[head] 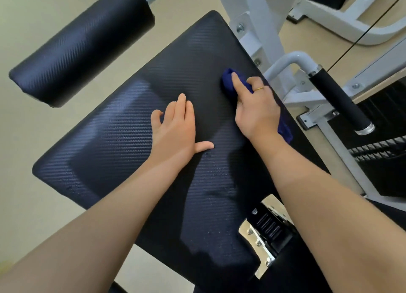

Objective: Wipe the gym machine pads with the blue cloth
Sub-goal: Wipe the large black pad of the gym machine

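Blue cloth [228, 82] is sitting bunched on the large flat pad [123, 143], out toward the pad's 2 o'clock edge, with a tail of it [285, 130] trailing back under the wrist and hanging past the pad edge. Right hand [254, 108] is closing over the cloth, pressing it down onto the pad: index finger is lying straight along the top of the bundle, other fingers are curling around it, gold ring [259, 88] showing on one. Left hand [175, 128] is resting flat and open on the pad, holding nothing, fingers together pointing to 12 o'clock, thumb sticking out to 3 o'clock; it's near the pad centre, at 8 o'clock from the cloth and apart from it. Pad surface is dark, carbon-weave texture, catching glare at 9 o'clock and showing small droplets at 6 o'clock from the left hand. A second, roller-shaped pad [83, 44] is sitting well apart at 10 o'clock, same dark cover. At 3 o'clock from the cloth, just past the pad edge, white machine frame [259, 11] is running up to 12 o'clock, with a black foam grip handle [338, 101] on a curved grey tube. Chrome bracket with a black adjuster [263, 233] is sticking out at the pad's 5 o'clock corner. Beige floor [26, 18] is showing around it all.
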